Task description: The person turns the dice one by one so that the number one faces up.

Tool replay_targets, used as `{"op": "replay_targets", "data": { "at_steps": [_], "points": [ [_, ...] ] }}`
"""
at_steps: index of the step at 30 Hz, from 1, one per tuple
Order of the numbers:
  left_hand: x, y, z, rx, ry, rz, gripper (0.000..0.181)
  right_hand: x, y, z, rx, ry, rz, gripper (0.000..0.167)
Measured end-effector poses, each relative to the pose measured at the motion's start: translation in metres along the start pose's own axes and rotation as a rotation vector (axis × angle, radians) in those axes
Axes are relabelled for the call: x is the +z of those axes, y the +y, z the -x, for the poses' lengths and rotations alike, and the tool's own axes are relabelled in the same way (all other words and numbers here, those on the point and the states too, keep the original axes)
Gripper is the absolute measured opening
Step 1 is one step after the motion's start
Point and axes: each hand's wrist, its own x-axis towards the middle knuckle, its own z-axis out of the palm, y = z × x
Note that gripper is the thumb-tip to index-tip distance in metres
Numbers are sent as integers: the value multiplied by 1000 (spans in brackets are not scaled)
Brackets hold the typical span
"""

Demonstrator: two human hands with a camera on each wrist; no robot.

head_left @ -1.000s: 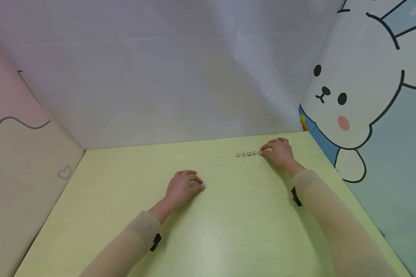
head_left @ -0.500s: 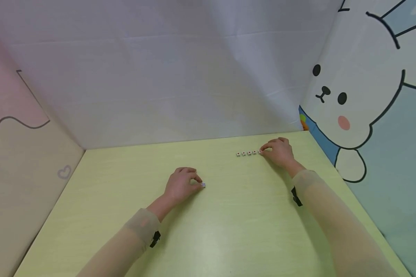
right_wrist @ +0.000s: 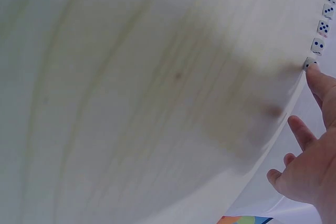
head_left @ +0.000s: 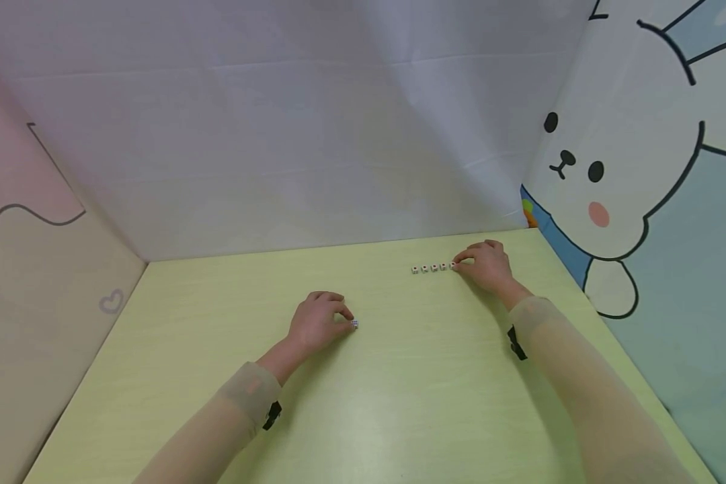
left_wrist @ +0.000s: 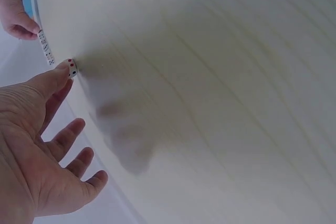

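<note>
My left hand (head_left: 317,323) pinches a small white die (left_wrist: 72,68) between thumb and index finger, near the middle of the table. Its other fingers are spread in the left wrist view. Farther back and to the right, my right hand (head_left: 487,267) pinches another white die (right_wrist: 310,64), the right-hand end one of a short row. The remaining dice (head_left: 433,267) of that row stand to its left, spaced slightly apart. Red dots show on their upper faces in the head view; blue dots face the right wrist camera.
A pale yellow table (head_left: 399,403) carries everything. White cloth (head_left: 278,148) hangs behind its back edge. Printed panels stand at both sides, a cartoon rabbit (head_left: 629,181) on the right one.
My left hand has lifted slightly, mostly during the first half second, while its die stays in nearly the same spot. The right hand and the row have not visibly moved.
</note>
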Motion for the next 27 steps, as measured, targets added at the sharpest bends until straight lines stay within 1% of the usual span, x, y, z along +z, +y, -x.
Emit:
{"op": "replay_targets", "data": {
  "at_steps": [13, 14, 16, 17, 19, 20, 24, 27],
  "points": [
    [1, 1, -1, 8, 11, -2, 11, -2, -4, 2, 0, 3, -10, 27],
    [1, 1, -1, 6, 14, 2, 11, -2, -4, 2, -1, 5, -12, 27],
    [1, 0, -1, -9, 17, 41, 11, -1, -4, 2, -1, 7, -17, 27],
    [1, 0, -1, -18, 22, 71, 12, -1, -4, 2, -1, 7, -17, 27],
    [0, -1, -2, -28, 44, 162, 11, -1, -4, 1, 1, 5, -19, 27],
    [0, -1, -3, -34, 56, 222, 12, -1, -4, 1, 3, 3, -20, 28],
    [-3, -2, -4, -45, 93, 508, 15, -1, -5, 2, 8, -3, -21, 28],
    [-5, 0, -4, -81, 98, 698, 18, -1, -5, 2, 9, -7, -23, 28]
  ]
}}
